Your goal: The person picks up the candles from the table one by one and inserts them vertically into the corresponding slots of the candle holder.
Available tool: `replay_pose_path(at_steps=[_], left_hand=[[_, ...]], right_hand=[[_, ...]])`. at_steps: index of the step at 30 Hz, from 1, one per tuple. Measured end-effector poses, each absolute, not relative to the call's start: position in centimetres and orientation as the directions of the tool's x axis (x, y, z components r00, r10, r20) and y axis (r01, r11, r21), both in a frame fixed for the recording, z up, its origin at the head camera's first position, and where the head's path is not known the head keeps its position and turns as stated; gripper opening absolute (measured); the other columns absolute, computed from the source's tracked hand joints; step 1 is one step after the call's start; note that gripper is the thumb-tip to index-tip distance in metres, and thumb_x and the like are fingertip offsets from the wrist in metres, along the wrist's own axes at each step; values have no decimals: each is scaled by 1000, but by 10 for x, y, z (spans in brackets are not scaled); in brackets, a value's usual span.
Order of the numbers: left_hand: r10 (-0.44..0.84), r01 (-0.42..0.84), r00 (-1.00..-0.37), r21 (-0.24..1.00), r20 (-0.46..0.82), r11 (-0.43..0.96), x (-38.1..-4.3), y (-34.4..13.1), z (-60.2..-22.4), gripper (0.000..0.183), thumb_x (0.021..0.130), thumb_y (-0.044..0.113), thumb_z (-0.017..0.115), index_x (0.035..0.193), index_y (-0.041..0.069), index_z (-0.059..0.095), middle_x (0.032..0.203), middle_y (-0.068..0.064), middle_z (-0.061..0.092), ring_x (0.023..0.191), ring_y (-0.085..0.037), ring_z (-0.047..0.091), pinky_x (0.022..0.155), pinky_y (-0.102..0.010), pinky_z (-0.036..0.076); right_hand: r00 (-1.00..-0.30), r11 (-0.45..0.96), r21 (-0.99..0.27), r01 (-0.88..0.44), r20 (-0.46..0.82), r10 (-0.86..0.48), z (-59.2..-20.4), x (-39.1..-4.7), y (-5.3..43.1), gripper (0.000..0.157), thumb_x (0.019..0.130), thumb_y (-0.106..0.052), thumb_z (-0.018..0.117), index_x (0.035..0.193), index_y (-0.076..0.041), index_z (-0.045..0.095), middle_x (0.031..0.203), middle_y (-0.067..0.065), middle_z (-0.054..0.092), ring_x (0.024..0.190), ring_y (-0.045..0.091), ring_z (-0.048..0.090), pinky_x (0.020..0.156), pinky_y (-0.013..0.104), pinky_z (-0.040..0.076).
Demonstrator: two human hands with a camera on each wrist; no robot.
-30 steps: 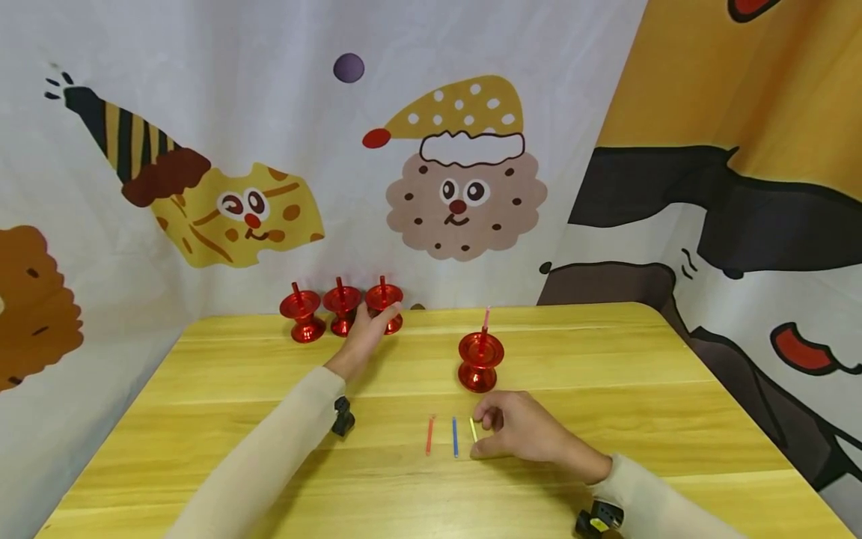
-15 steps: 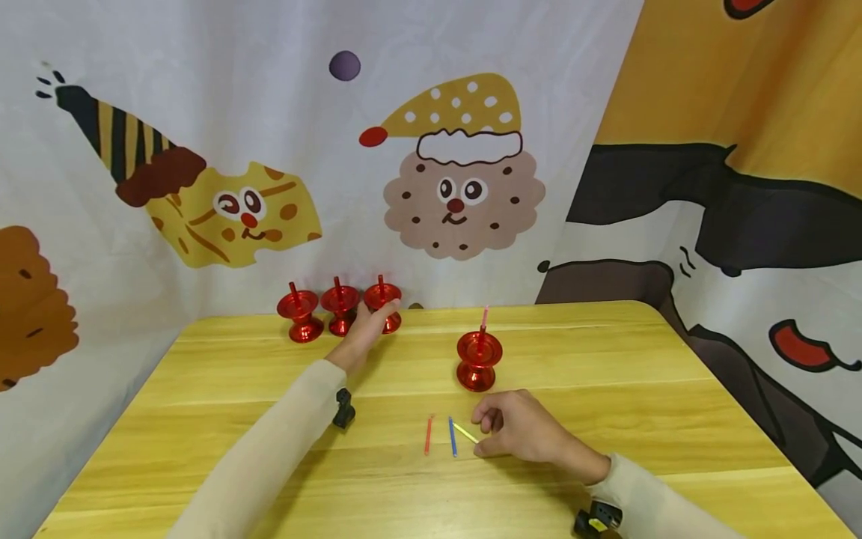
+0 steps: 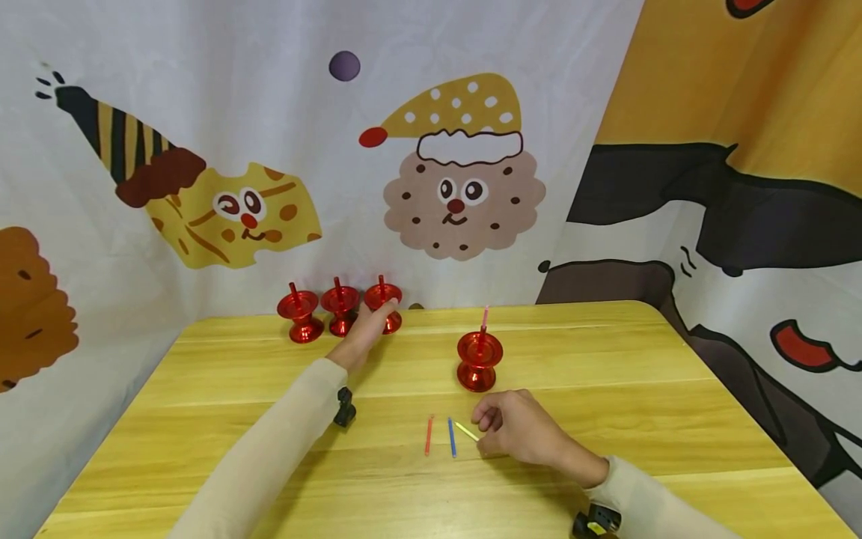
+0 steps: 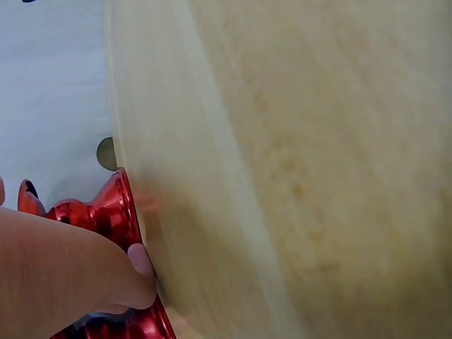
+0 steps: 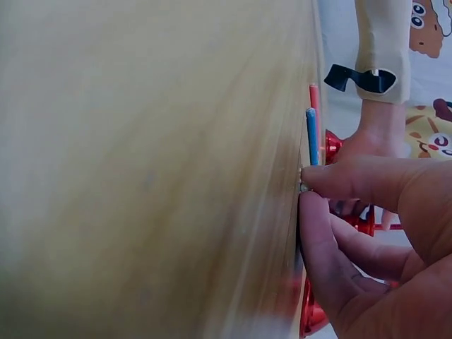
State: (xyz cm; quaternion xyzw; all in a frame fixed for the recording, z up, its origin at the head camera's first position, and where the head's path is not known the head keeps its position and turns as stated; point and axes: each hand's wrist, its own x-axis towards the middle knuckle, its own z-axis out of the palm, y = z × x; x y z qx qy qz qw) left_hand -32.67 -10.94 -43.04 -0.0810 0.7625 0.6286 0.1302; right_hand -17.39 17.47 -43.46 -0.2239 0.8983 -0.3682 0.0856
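Observation:
Three shiny red candle holders stand in a row at the table's back edge. My left hand [image 3: 367, 329] reaches to the rightmost holder [image 3: 384, 293], its thumb in front; in the left wrist view the fingers hold that holder [image 4: 113, 212] and hide part of it. My right hand [image 3: 518, 427] pinches the lower end of a thin yellow candle [image 3: 466, 431], which slants toward a blue candle [image 3: 452, 437]. Left of the blue one lies a red candle [image 3: 429, 436]. In the right wrist view the thumb and forefinger meet beside the blue candle [image 5: 312, 134].
Beyond my right hand stands a fourth-colour pink candle [image 3: 485, 317] in a separate red holder [image 3: 478, 361]. The left holder [image 3: 299, 314] and middle holder [image 3: 340, 307] stand close together. A printed curtain [image 3: 303, 75] hangs right behind the wooden table [image 3: 377, 486].
The yellow candle has swung from nearly parallel with the blue one to a slant, its near end drawn right by my right hand. My left hand stays at the holder.

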Motion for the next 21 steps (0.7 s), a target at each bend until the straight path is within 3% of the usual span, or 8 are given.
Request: replay_pose_path(at_steps=[6,15,21], left_hand=[[46,-275,-956,937,-291,215,-326,-110,-431,90,100,56,40,156,12,-14,164,-9,-9,149,-29,-3,118,-52,6],[51,-274,-955,936,-292,220,-323,-111,-430,86,100,54,42,158,15,-9,164,-8,-4,149,-29,4,117,-54,11],[79,-271,-952,934,-296,233,-322,-113,-431,90,99,54,44,157,13,-13,164,-9,-9,149,-30,3,117,-53,12]], right_hand=[[-870,604,-704,-374,41,-491,-436,-174,175,25,66,4,75,86,-10,69,76,-3,65,69,7,61,62,23,53],[-857,566,-743,-358,21,-515,-437,-176,179,26,66,5,73,85,-12,72,73,-6,66,67,7,62,60,25,54],[-858,549,-753,-364,40,-513,-435,-177,181,25,67,6,69,85,-11,73,72,-6,65,67,9,61,60,25,53]])
